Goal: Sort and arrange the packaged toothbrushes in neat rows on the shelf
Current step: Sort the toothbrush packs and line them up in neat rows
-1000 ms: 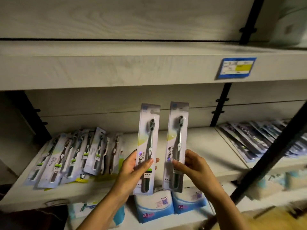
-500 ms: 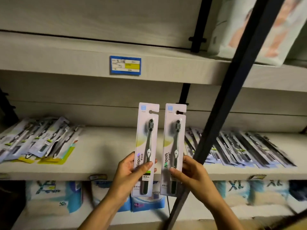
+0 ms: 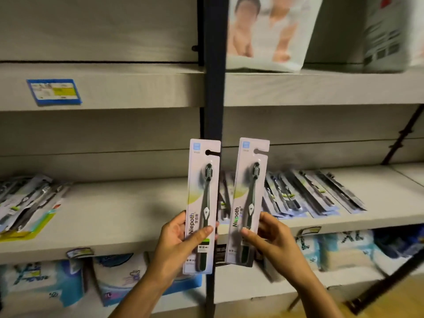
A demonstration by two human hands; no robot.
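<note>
Black vertical metal upright [image 3: 214, 88], pale grey wood-grain shelf boards [image 3: 114, 216] either side of it, blue-framed price label [image 3: 54, 91] to its upper left, yellowish wooden floor [image 3: 394, 308] at its lower right, dim light.

I log two identical packaged toothbrushes, each a dark brush on a pale "Niepoth" card. The left pack [image 3: 202, 203] is upright, gripped low by the left hand [image 3: 176, 244]. The right pack [image 3: 249, 198] leans slightly right, pinched by the right hand [image 3: 273, 239]. On the shelf [image 3: 114, 214], an overlapping heap [image 3: 25, 203] lies at the left end and a fanned row [image 3: 309, 193] right of centre.
</note>
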